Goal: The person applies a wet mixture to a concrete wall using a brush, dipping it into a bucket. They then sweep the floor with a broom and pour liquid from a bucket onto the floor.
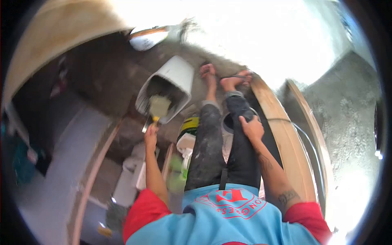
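Note:
My left hand (150, 136) is closed round the handle of a trowel (156, 119), which shows yellow near the blade. The blade carries a pale grey-beige mass (159, 106) and overlaps the mouth of a white bucket (179, 75). The bucket is tipped with its opening toward me, dark and smeared inside. Holding nothing, my right hand (253, 129) lies on my right leg near the knee of the dark trousers (241, 143), thumb apart from the fingers.
Long wooden boards (281, 134) run along my right side, with a cable across them. Past my feet lies a white rounded container (149, 38). A black-and-yellow bucket (188, 125) and white plastic containers (130, 179) are near my left leg. A wooden edge (96, 175) stands farther left.

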### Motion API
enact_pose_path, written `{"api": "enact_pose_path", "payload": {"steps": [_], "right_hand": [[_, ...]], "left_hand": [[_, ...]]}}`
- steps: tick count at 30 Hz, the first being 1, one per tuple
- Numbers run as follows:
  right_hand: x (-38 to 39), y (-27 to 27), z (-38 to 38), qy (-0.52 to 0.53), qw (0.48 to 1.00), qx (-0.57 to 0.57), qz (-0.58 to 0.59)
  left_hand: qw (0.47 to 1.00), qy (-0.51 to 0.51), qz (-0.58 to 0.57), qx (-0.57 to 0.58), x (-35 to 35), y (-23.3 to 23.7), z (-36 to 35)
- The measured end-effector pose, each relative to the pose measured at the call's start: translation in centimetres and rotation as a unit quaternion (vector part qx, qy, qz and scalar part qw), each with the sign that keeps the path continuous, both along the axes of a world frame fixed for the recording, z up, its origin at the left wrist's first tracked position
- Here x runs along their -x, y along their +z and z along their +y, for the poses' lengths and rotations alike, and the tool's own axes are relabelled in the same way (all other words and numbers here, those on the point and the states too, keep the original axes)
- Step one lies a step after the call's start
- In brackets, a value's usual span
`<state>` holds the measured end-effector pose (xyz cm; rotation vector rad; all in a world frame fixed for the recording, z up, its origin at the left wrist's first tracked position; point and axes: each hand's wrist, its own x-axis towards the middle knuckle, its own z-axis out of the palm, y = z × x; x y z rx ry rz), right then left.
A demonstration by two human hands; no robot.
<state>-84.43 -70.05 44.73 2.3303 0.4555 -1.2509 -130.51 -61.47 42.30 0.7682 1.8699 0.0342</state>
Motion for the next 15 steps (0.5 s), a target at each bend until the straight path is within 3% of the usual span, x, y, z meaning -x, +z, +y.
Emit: {"api": "enact_pose_path", "payload": {"steps": [4,7,9,10,11,13,15], "right_hand": [[0.3,-0.2,-2.4,-0.052,0.998,-0.013,-0.027],[0.3,0.2,-3.0,-0.099,0.995,-0.03,0.005],[0.4,0.4,-4.1,-0.102,0.992,-0.069,0.003],[1.1,-0.2,-5.1,-0.049,0.985,-0.149,-0.075],[0.7,-0.1,-4.6,-0.068,0.983,-0.145,-0.091],[-0.2,-0.8,-2.3,-0.158,0.9,-0.363,-0.179],[-3.3,1.3,2.4,-0.438,0.785,-0.432,-0.076]], "left_hand": [[0.997,-0.075,0.004,-0.01,-2.5,5.4,1.5],[0.993,-0.115,-0.028,-0.022,-8.9,10.0,4.1],[0.988,-0.14,-0.055,-0.032,-13.4,10.5,5.3],[0.986,-0.134,-0.088,-0.038,-15.8,9.9,5.8],[0.984,-0.128,-0.116,-0.043,-18.7,9.9,6.4],[0.968,-0.17,-0.18,-0.041,-26.0,8.3,7.6],[0.952,-0.216,-0.215,-0.011,-34.6,7.3,8.4]]}}
